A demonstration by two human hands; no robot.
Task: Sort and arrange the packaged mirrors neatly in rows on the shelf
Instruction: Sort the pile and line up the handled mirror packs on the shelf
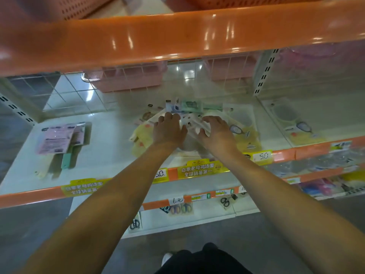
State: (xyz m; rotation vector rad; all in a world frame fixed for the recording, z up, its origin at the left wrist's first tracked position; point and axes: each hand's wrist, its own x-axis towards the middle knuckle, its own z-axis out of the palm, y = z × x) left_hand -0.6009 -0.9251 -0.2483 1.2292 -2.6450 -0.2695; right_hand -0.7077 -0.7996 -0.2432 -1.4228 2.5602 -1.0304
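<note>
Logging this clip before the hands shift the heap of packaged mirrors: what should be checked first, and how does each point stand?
1. Both hands on the heap: ok; left hand and right hand rest on the pile of packaged mirrors.
2. Firm grip on one pack: cannot tell; fingers are blurred.
3. Pile already in rows: not ok; packs overlap at odd angles.
4. Free shelf space to the left: ok; bare white shelf between the heap and the pink packs.
5. Right neighbour tidy: ok; the mirror pack past the divider lies flat.
</note>
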